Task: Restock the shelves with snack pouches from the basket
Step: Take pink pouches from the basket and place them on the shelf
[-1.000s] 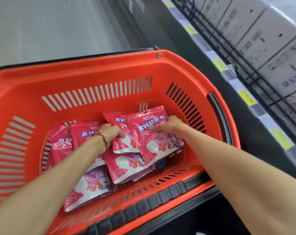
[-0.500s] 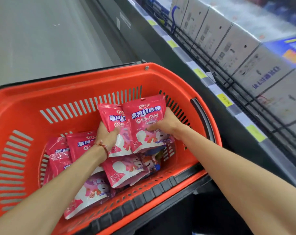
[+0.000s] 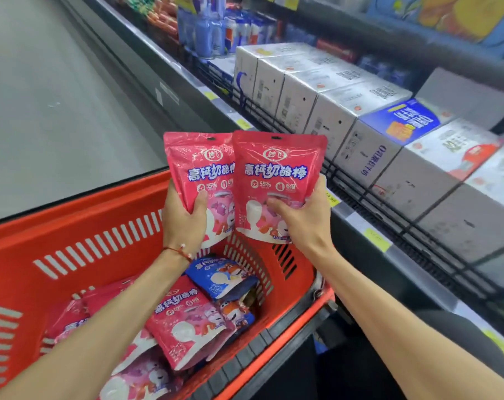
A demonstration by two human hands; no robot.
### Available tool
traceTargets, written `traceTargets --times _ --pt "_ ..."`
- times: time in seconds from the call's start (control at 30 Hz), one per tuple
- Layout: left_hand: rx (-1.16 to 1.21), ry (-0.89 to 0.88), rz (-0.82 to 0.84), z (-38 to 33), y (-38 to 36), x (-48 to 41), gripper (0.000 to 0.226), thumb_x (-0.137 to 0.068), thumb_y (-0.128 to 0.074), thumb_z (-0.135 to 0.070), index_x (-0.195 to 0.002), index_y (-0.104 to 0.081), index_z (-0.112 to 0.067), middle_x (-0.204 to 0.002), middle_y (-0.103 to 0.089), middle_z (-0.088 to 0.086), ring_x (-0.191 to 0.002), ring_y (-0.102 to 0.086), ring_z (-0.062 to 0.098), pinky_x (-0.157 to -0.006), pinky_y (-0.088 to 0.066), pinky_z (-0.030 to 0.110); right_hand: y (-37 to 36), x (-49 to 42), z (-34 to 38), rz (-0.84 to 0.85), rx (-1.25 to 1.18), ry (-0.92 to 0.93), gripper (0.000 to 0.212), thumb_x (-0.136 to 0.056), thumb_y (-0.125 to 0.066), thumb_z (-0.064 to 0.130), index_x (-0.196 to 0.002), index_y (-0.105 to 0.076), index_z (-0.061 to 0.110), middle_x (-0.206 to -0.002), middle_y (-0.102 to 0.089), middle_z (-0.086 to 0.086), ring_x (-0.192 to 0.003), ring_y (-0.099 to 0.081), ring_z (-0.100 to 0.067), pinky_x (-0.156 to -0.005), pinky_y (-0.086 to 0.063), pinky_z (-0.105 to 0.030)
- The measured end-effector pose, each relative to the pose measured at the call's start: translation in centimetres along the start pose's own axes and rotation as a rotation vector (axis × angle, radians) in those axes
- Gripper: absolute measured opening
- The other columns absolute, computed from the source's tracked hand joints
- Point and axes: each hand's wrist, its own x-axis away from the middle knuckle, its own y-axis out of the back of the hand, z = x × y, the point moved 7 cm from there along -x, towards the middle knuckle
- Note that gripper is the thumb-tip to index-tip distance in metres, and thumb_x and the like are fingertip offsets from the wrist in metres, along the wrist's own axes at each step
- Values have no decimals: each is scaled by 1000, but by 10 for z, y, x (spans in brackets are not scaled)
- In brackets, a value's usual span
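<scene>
Snack pouches, mostly pink, lay loose in the bottom of the orange basket, one blue pouch among them. Two more pink ones were up above the basket's far rim, upright, side by side, right pouch overlapping the edge of left pouch. The left hand was curled round left pouch's lower half, thumb on the front. The right hand gripped right pouch low down, thumb on the front, fingers behind. Shelf on the right carried white cartons, yellow price tags along its edge.
</scene>
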Motion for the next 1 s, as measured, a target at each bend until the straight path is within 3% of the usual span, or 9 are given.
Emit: traceTargets --times 0.23,0.4,0.53,0.7,0.83,1.0 --pt "104 -179 98 -83 -67 -13 29 -93 -62 -24 -121 -55 -26 -98 -64 -23 -87 -62 -11 -81 -50 16 83 -16 37 -306 -19 81 64 -69 -94 16 -118 -53 21 -103 -73 7 -92 -73 -5 -89 -60 -37" --pt "144 -254 209 -135 -125 -9 36 -91 -63 -29 -126 -57 -24 -106 -68 -11 -100 -65 11 -95 -50 37 155 -17 55 -459 30 102 66 -69 -95 19 -123 -58 16 -105 -74 9 -93 -73 -3 -86 -60 -26" --pt "198 -301 367 -181 -177 15 33 -92 -64 -27 -123 -58 -18 -102 -68 -6 -91 -65 12 -91 -52 32 219 2 60 -576 67 80 56 -70 -94 17 -119 -67 12 -99 -76 10 -85 -73 2 -76 -55 -10" --pt "303 -346 529 -233 -232 64 30 -93 -63 -27 -121 -55 -23 -97 -66 -16 -86 -65 -3 -85 -54 26 299 42 66 -740 110 40 47 -68 -95 17 -108 -72 15 -90 -78 10 -77 -74 0 -73 -57 -14" --pt "359 -404 562 -273 -261 103 33 -91 -64 -25 -123 -58 -19 -98 -68 -11 -88 -66 6 -88 -53 31 357 69 81 -831 108 41 39 -68 -94 16 -101 -74 17 -86 -77 11 -74 -74 -2 -69 -57 -14" --pt "433 -438 615 -317 -292 152 22 -90 -64 -26 -106 -58 -39 -90 -67 -20 -85 -66 4 -83 -53 25 427 94 97 -886 130 62 30 -70 -94 19 -94 -76 20 -85 -79 4 -78 -77 -12 -80 -62 -38"
